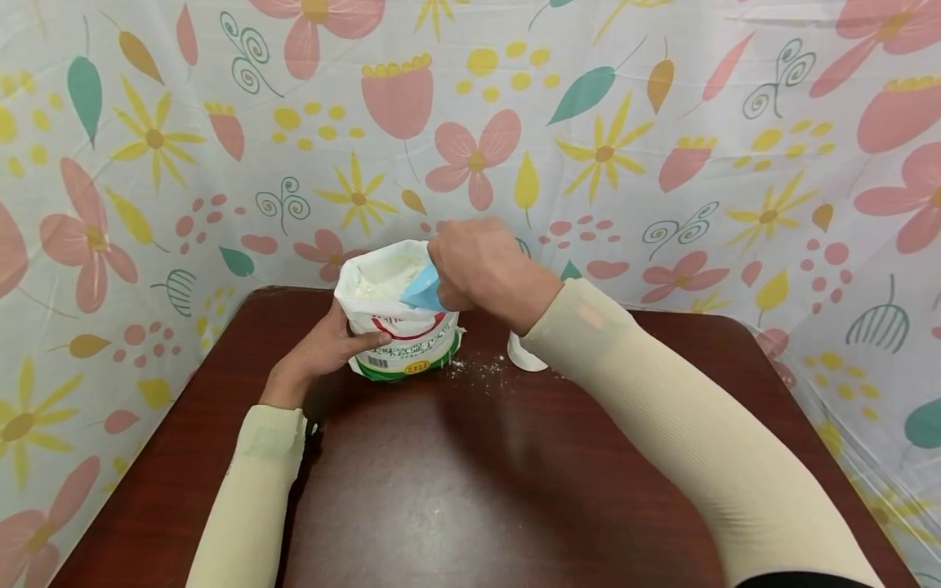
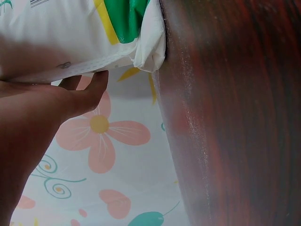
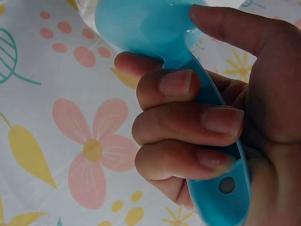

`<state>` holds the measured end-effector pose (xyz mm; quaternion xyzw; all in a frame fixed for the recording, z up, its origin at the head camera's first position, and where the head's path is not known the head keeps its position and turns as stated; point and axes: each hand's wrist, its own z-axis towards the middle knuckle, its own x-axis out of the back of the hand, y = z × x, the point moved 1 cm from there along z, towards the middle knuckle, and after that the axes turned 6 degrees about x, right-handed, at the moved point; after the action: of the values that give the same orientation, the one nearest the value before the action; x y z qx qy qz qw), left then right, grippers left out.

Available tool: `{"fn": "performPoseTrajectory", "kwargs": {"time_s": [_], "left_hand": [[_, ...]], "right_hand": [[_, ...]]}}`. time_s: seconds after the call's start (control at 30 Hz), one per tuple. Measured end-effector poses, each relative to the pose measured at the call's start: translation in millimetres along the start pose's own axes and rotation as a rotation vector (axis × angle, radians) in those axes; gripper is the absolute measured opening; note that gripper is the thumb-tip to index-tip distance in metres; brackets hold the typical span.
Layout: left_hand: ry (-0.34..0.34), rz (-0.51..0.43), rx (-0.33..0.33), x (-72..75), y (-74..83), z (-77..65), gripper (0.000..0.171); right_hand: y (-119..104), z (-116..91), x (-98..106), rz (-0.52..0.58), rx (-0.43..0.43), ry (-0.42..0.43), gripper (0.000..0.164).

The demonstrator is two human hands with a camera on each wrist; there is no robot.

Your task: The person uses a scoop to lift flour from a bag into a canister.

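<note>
A white flour bag [image 1: 400, 343] with red, green and yellow print stands at the back of the table, its top rolled open and white powder inside. My left hand [image 1: 323, 351] grips the bag's left side, thumb across the front; in the left wrist view, its fingers lie along the bag's side. In my right hand [image 1: 481, 265] is a blue scoop [image 3: 218, 141], fingers curled round its handle and thumb near the scoop's bowl. The scoop [image 1: 422, 287] tilts down at the bag's mouth, over its right rim. What lies in the scoop is hidden.
Spilled powder [image 1: 481, 371] dots the dark wooden table [image 1: 412, 482] right of the bag. A white object [image 1: 525, 355], perhaps a bowl or cup, is partly hidden behind the right forearm. A flower-patterned curtain [image 1: 470, 106] hangs behind the table and along both sides.
</note>
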<state>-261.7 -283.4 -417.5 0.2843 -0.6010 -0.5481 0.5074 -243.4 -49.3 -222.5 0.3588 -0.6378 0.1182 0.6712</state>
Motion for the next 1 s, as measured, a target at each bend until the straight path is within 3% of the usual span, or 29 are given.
{"fn": "performPoseTrajectory", "kwargs": {"time_s": [0.4,0.67,1.0], "left_hand": [[0.007,-0.004,0.007,-0.9,-0.1,0.2,0.112],[-0.001,-0.026,0.034,-5.0,22.4,-9.0,0.109],[-0.006,-0.022,0.032,-5.4,25.1,-9.6,0.109]], "right_hand": [[-3.4,4.1,-1.6,-0.008,0.001,0.023,0.011],[-3.4,6.1,-3.7,0.002,-0.005,0.028,0.014],[-6.0,8.4,-4.6,-0.014,-0.003,0.038,0.015]]}}
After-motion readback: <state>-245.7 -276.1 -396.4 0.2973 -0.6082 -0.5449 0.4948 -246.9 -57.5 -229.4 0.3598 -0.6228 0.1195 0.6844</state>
